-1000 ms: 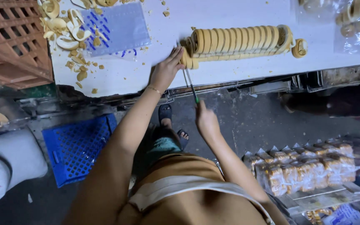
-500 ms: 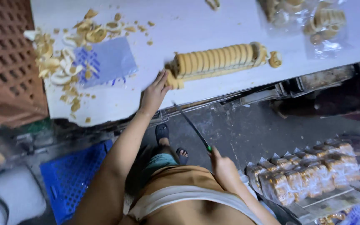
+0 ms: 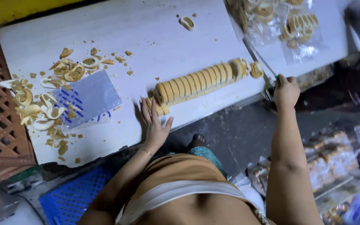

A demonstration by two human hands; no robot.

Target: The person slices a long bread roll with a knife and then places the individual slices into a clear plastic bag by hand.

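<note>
- The left hand is lying flat and open on the table, palm down, fingers spread and pointing away from the body. It is gripping nothing.
- Its fingertips are resting just beside the near end of the roll, close to the loose end slices lying there; actual contact cannot be confirmed.
- The right hand is sitting closed in a fist at the table's front edge, beyond the far end of the roll. A small green tip is showing at the top of the fist; a thin blade appears to run from it up across the table, but it is too thin to be certain.
- The roll is lying between the two hands, already cut into a row of upright slices pressed together. Its long axis is running from lower left to upper right, roughly along the front edge of the table.
- The left hand is the nearer one to the roll; the right hand is standing apart from its far end, near a single curled slice.
- Both forearms are reaching forward from the body, the left bent inward, the right extended straighter.
- Farther left, scraps are lying around a clear bag. Bagged slices are sitting at the upper right.
</note>
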